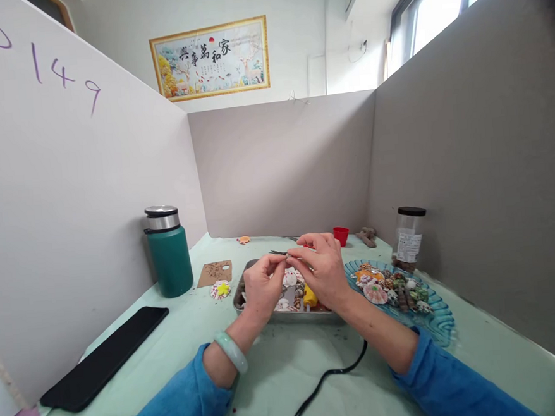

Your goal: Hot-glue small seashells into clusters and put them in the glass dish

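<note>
Left hand (263, 287) and right hand (324, 272) pinch something tiny (287, 256) above a tray (306, 317) of shells (290, 277).

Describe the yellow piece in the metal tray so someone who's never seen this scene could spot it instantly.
Start with the grey metal tray in the middle of the table. Inside, towards its front wall and just below the right hand, sits the small yellow piece. Its solid, bright yellow sets it apart from the pale shells to its left.
</note>
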Motion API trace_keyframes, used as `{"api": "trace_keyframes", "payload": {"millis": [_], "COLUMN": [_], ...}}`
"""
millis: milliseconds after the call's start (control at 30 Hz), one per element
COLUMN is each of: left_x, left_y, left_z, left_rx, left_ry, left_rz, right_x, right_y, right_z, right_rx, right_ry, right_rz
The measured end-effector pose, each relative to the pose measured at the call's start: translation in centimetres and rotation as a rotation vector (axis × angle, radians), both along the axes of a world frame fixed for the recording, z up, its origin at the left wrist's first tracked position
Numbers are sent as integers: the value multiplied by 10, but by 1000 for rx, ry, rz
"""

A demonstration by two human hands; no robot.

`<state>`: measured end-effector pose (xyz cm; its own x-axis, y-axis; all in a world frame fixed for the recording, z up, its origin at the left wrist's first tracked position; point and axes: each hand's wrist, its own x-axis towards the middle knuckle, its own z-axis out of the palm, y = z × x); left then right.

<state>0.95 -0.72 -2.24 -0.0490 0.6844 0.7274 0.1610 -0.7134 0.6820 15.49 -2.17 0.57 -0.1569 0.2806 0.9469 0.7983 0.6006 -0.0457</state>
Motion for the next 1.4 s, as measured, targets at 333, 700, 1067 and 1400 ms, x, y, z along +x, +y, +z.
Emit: {"api": "trace_keyframes", "payload": {"millis": [333, 700, 1067, 1400], "left_x": [1, 0, 0, 1], "left_y": [0, 1, 0, 2], "left_z": [1, 0, 0, 1], "left_rx": [-34, -9, 20, -81], "left_ry": [-36, -27, 47, -70], "left_rz": [-10, -51, -2, -76], "right_x": [5, 4, 3, 3], "right_y": [0, 2, 2, 2], "right_z": [2, 1, 1, 0], "right_rx": [38, 35, 10, -23], "right_ry": [-85, -89, -88, -112], "right_rz": [-3, 34, 41, 37]}}
